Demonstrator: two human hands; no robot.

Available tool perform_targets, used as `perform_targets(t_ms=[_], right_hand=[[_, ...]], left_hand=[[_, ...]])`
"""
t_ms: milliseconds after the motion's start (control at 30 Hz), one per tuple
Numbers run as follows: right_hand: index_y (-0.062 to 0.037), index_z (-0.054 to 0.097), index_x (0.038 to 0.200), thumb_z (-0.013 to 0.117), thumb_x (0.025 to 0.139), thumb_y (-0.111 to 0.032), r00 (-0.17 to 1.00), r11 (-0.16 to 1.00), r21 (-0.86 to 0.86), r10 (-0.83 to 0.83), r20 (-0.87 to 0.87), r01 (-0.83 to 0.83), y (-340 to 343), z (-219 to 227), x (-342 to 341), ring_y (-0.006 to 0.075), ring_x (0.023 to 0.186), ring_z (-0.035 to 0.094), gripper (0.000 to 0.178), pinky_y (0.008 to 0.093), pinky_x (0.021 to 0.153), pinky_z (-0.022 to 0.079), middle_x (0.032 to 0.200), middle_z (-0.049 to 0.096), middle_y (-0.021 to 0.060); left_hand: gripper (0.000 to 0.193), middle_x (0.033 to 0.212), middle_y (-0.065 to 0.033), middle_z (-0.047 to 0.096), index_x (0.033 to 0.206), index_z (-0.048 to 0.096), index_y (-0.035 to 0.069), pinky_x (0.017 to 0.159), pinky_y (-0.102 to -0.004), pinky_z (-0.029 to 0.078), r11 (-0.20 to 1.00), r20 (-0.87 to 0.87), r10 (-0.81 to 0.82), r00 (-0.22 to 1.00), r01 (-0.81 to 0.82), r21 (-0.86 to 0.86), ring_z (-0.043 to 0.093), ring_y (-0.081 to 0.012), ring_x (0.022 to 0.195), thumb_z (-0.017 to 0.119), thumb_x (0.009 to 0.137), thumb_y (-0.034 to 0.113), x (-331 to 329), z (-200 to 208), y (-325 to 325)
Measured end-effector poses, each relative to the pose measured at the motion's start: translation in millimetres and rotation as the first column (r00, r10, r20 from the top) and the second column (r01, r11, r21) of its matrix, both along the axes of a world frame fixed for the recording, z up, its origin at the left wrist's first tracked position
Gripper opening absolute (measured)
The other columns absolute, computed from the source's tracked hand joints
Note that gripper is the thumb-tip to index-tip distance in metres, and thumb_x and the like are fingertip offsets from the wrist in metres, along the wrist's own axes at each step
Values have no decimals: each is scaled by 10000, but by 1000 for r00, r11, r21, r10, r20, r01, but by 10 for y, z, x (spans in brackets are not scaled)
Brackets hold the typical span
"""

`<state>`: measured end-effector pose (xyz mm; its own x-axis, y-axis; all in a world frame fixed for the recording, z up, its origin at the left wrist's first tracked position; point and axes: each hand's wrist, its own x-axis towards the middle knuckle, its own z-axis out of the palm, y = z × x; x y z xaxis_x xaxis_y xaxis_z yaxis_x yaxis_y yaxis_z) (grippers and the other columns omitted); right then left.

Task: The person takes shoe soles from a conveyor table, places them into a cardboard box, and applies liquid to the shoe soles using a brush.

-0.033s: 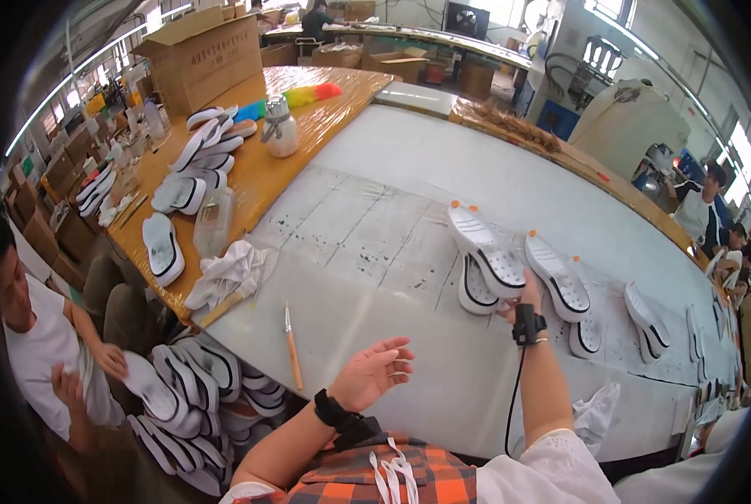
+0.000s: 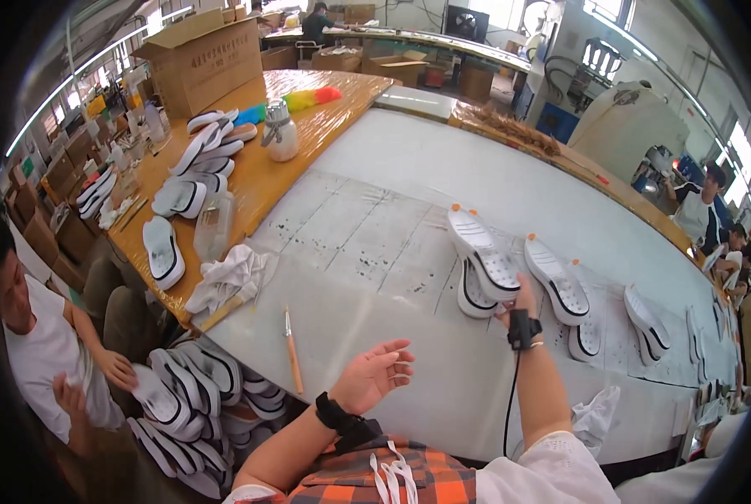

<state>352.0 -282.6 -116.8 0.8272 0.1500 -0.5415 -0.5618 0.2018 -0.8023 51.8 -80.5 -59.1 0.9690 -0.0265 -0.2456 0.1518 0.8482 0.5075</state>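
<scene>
My right hand (image 2: 520, 304) is closed on the heel end of a white shoe sole (image 2: 483, 252) with a dark stripe round its edge. Beneath it, partly covered, is a second sole (image 2: 474, 296). Orange spots mark the toe end of the upper one. My left hand (image 2: 374, 375) hovers over the near side of the white table (image 2: 442, 382), palm turned right, fingers loosely bent and apart, holding nothing. To its left lies a brush (image 2: 292, 353) with a wooden handle. Just right of my right hand, another sole (image 2: 558, 281) partly covers a lower one (image 2: 584, 338).
More soles (image 2: 647, 323) stretch along the right side. A crumpled white cloth (image 2: 231, 273), a clear plastic container (image 2: 214, 225) and a lidded jar (image 2: 280, 134) sit left. A co-worker's hand (image 2: 116, 370) is beside piled soles (image 2: 194, 382) at lower left.
The co-worker's hand at lower left has moved slightly down and right toward the pile. My right hand has shifted slightly left and keeps its grip on the sole.
</scene>
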Motion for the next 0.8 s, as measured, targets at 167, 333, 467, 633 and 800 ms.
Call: perform_targets(t_ms=[167,333,467,633,800], right_hand=[[47,377,1196,724,632,-168,887,962,-199,-78,454,187,559,-638,-123,240,917,553,696,334,780,458,1086,518,155],[-100,310,1297,596,706,-101,971,973,39,225,78,-228,601,361,-391,309,997,545,656,525,756,463,1155,483,149],[-183,324,1290,533,778,-141,923,763,549,382,45,-342,148,658,-975,294,1065,513,554,585,767,441,1211,470,71],[-123,459,1233,574,856,-279,884,894,152,369,286,-422,-624,767,-1272,158,1080,478,424,447,875,399,1218,498,15],[23,449,1209,623,809,-242,771,823,-467,58,634,322,-1688,260,-21,165,1022,530,511,284,842,428,1182,517,166]], left_hand=[[304,1020,-77,557,1191,448,51,822,-343,432,997,-78,26,997,-31,-66,542,-190,917,455,898,130,-29,-105,-33],[334,1067,-76,534,1203,428,81,845,-356,418,1000,-60,15,998,-14,13,525,-195,953,484,888,176,127,-244,39],[523,1166,-114,475,1250,358,98,928,-410,386,991,-55,132,990,-132,0,508,-238,1030,530,857,396,406,-274,39],[711,1354,-113,369,1370,256,108,994,-410,365,991,158,88,983,-103,87,427,-278,1195,499,840,513,355,-333,-139],[500,1239,-112,514,1270,441,73,963,-421,403,989,225,12,974,22,-146,515,-266,1107,486,877,380,176,-374,-168]])
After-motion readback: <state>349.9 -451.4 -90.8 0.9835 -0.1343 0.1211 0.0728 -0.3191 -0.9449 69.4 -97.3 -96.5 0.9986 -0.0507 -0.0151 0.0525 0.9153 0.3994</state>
